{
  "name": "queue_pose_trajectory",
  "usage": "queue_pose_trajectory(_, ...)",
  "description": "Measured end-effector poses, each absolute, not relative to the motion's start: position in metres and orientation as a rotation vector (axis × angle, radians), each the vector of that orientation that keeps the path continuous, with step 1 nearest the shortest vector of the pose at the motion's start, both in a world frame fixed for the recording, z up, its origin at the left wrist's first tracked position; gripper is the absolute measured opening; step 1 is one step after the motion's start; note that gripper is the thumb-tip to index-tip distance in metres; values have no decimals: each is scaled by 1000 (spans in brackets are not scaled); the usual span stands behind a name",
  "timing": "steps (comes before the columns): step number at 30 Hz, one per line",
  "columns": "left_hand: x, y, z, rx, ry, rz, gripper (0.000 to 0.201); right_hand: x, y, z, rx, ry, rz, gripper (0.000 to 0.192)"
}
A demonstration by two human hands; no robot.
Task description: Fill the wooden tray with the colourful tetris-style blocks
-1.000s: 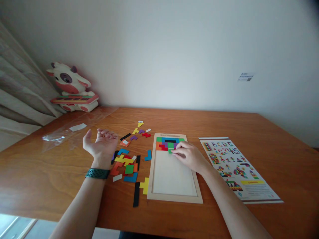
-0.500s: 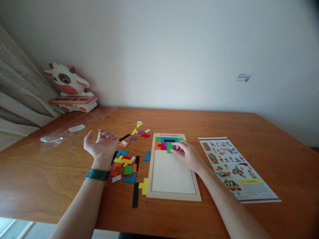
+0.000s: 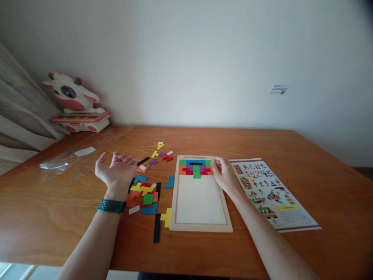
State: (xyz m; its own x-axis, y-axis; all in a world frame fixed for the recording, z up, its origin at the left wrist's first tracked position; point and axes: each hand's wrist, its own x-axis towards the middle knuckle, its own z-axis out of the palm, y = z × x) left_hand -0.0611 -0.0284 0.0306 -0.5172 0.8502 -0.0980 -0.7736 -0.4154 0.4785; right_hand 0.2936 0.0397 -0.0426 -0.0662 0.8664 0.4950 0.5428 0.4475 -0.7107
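Right hand (image 3: 223, 174), fingers loosely curled and holding nothing, rests on the right rim of the puzzle tray (image 3: 201, 227) beside the placed blocks (image 3: 196, 168) at its far end; left hand (image 3: 116, 172), open palm-up, hovers nearer the loose pieces (image 3: 147, 192).

Plain white wall (image 3: 204, 58), wooden table (image 3: 291, 147), curtain (image 3: 17, 116)
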Motion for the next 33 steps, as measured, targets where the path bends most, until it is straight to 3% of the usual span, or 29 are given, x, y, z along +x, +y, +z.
queue_pose_trajectory(6,-56,-21,34,343,763,1953,25,300,51,-45,-1255,-1270,895,48)
queue_pose_trajectory(11,-43,-12,18,938,1700,1828,17,302,53,-37,-1252,-1011,1006,39)
queue_pose_trajectory(14,-33,-14,5,1520,2268,1354,26,302,53,-30,-1145,-743,1168,28)
queue_pose_trajectory(17,-27,-19,-1,1718,2575,806,40,303,52,-24,-1037,-524,1309,22)
queue_pose_trajectory(22,-34,-20,-5,1732,2618,510,49,305,52,-18,-1023,-407,1361,13)
queue_pose_trajectory(33,-49,-12,-15,1940,2269,748,29,303,48,-9,-1019,-327,1428,12)
